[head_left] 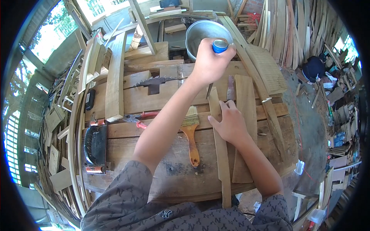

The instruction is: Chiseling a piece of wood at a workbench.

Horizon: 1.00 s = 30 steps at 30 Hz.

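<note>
My left hand [214, 61] is closed around the blue handle [220, 47] of a chisel with a metal cap. Its narrow blade [209, 91] points down by the far end of a long wooden strip [219, 154]. Lower down, my right hand [231, 125] grips that strip across its width, thumb on the left edge and fingers on the right. A wider board [244, 154] lies just right of the strip. Under my left forearm are red-handled pliers [135, 118], partly hidden, and a paintbrush [191, 138] with a wooden handle.
The plank workbench [173, 184] carries a jagged dark metal blade [154, 81], a black tool with orange ends [95, 146] and a long board [115, 77]. A metal pot [204, 30] stands at the back. Timber stacks [281, 34] lean at the far right; scraps litter the floor.
</note>
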Motion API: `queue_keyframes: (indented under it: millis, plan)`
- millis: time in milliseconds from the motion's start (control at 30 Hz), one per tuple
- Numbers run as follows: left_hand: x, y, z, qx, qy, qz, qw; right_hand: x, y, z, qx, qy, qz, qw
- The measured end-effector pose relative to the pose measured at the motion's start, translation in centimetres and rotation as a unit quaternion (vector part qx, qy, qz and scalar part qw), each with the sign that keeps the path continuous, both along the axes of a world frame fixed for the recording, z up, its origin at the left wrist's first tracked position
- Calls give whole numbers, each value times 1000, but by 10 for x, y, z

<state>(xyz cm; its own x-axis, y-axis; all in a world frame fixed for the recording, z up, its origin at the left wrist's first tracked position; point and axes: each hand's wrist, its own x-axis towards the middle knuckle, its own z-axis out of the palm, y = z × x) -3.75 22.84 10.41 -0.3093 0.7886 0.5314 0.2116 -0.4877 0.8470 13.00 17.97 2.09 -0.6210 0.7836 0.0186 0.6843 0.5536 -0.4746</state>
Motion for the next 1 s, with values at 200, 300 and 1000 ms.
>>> queue_keyframes:
  millis: [200,300,1000]
  plan:
    - [-5,-1,0,-5,24,-29,999,0,0,1,0,-2,1,1000]
    - [-4,-7,4,-16,40,-34,998,0,0,-1,2,-1,0,1000]
    - [-4,-7,2,-58,-6,-49,997,14,2,28,112,46,-20,992]
